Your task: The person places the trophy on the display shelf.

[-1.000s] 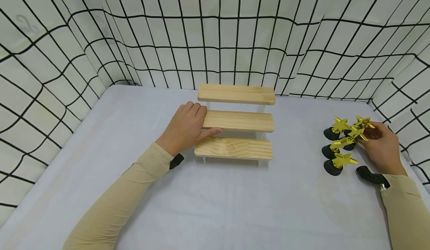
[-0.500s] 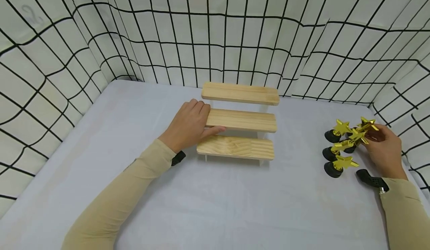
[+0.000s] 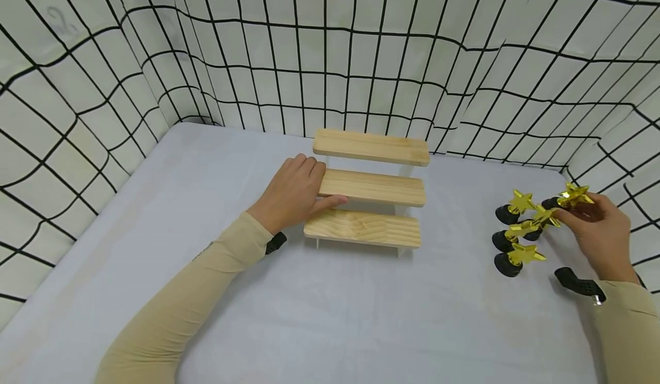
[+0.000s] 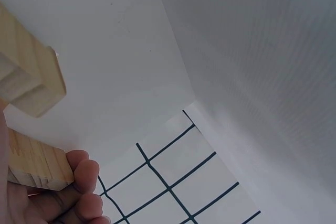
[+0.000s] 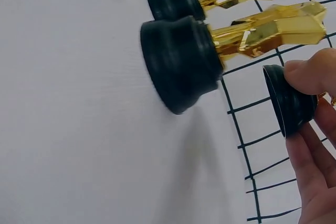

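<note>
My left hand (image 3: 293,194) grips the left end of the middle board (image 3: 371,188) of a three-tier wooden display stand (image 3: 363,228); in the left wrist view its fingertips (image 4: 86,176) curl round a board end (image 4: 42,163). My right hand (image 3: 600,238) is at the far right, beside a group of small gold star trophies (image 3: 525,254) with black bases. It holds one star trophy (image 3: 573,195). In the right wrist view, thumb and fingers pinch that trophy's black base (image 5: 289,98), while the hand hides most of its gold part. Two other trophies (image 5: 181,64) appear close by.
White cloth (image 3: 350,315) covers the table. Black wire grid panels (image 3: 340,69) with white backing enclose the back and both sides. The remaining trophies stand close together, right of the stand. A black wrist device (image 3: 580,283) sits at the right sleeve.
My right hand has drawn the held trophy slightly right, away from the others. The left hand keeps its hold on the stand. The head view has shifted a little.
</note>
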`<move>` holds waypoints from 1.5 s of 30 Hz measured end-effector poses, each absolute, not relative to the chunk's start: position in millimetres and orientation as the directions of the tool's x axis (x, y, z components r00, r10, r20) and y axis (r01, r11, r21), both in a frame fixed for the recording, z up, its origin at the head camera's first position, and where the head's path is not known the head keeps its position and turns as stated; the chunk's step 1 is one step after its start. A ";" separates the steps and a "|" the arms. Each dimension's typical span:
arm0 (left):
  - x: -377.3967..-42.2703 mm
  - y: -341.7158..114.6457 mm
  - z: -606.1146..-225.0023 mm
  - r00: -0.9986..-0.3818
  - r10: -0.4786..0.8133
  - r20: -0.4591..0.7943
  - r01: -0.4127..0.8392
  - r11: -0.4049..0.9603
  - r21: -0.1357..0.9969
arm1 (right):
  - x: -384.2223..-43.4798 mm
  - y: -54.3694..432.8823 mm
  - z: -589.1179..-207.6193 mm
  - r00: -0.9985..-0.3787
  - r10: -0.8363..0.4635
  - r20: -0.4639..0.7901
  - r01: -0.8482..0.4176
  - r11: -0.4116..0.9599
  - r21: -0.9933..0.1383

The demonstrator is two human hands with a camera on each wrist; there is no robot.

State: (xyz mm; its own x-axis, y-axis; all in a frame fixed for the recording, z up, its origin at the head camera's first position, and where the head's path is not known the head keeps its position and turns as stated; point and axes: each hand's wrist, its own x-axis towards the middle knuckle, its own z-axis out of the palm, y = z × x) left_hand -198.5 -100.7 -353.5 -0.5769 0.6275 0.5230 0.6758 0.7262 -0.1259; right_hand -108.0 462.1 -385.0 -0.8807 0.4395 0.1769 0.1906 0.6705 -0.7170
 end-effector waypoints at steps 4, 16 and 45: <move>-198.3 -101.1 -354.0 -0.582 0.629 0.515 0.671 0.730 -0.133 | -108.1 462.4 -376.6 -0.872 0.454 0.183 0.216 0.692 -0.689; -197.0 -100.2 -354.4 -0.610 0.618 0.496 0.654 0.746 -0.125 | -106.3 458.8 -353.5 -0.872 0.449 0.195 0.221 0.716 -0.662; -197.2 -99.1 -351.6 -0.588 0.627 0.510 0.663 0.736 -0.139 | -110.9 401.9 -321.5 -0.914 0.214 0.345 -0.072 0.752 -0.656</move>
State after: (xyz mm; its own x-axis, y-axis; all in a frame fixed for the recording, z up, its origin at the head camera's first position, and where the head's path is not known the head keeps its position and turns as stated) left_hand -197.2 -99.1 -351.6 -0.5885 0.6270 0.5104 0.6629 0.7356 -0.1394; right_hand -110.9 401.9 -321.5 -0.9140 0.2136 0.3448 -0.0717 0.7516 -0.6557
